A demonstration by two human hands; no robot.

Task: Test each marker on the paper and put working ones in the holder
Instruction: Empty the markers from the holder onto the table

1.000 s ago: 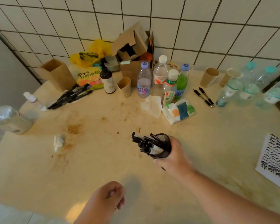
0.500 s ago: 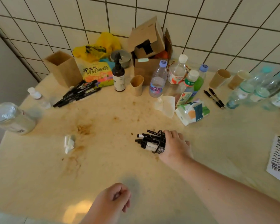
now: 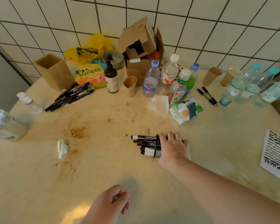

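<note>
My right hand grips a black mesh holder that lies tipped on its side on the table, mouth pointing left. Several black markers stick out of it onto the tabletop. My left hand hovers low near the front edge, fingers curled shut with nothing in it. Another pile of black markers lies at the back left beside a brown box-shaped holder. Two pens lie at the back right. The scribbled test paper sits at the right edge.
Along the tiled wall stand plastic bottles, paper cups, a dark pump bottle, a cardboard box and a tissue pack. A crumpled tissue and a large clear bottle lie left. The table is stained.
My right hand has lowered the holder from a tilted lift to lying on its side on the table, markers sliding out leftward. The left hand stays curled near the front.
</note>
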